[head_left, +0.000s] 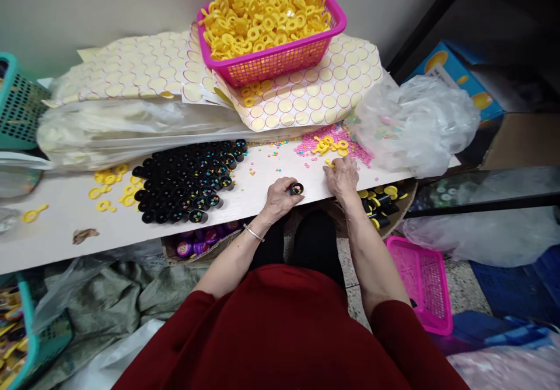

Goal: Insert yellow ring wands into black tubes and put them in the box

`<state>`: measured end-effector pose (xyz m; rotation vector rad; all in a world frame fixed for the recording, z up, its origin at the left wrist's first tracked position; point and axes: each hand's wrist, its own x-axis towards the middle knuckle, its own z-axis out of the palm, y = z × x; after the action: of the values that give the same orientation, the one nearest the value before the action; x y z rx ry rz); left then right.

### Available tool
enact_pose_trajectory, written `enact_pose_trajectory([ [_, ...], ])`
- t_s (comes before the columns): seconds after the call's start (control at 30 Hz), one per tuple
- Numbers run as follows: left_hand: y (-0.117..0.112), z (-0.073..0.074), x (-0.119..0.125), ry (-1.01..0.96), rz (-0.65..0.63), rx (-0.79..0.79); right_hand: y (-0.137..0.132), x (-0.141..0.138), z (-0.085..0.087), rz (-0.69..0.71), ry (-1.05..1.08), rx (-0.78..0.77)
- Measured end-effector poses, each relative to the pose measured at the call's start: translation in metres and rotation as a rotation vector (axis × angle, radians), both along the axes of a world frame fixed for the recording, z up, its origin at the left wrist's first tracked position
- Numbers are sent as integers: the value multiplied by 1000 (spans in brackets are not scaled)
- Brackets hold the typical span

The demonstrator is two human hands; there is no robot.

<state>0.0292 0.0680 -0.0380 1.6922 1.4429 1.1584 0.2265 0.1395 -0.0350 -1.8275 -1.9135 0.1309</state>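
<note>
My left hand (pixel 280 196) is closed round a small black cup (pixel 297 189), held upright near the table's front edge with coloured beads inside. To its right, my right hand (pixel 343 175) rests low on the table, fingers curled in a pinch at a yellow ring-ended piece (pixel 329 163), partly hidden by the fingers. Just beyond lie more yellow ring-ended pieces (pixel 332 145) on a spread of pink beads (pixel 308 144). Left of my hands, black cups (pixel 175 186) stand packed in rows; many on the right side show coloured beads inside.
A pink basket (pixel 271 60) heaped with yellow ring pieces stands at the back on circle-printed sheets (pixel 301 104). Clear plastic bags (pixel 420 122) lie at right. Below the table edge are a box of black-and-yellow pieces (pixel 380 203) and a box of purple items (pixel 201 243).
</note>
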Motion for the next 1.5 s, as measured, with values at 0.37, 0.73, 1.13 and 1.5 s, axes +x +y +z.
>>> enact_pose_trajectory([
  [0.37, -1, 5, 0, 142, -21, 13, -23, 4, 5, -141, 505, -37],
  [0.73, -2, 6, 0, 136, -38, 37, -41, 8, 24, -184, 91, -68],
  [1.13, -1, -1, 0, 146, -21, 72, -52, -17, 13, -89, -223, -7],
  [1.5, -1, 3, 1, 152, -13, 52, -73, -26, 19, 129, -284, -50],
])
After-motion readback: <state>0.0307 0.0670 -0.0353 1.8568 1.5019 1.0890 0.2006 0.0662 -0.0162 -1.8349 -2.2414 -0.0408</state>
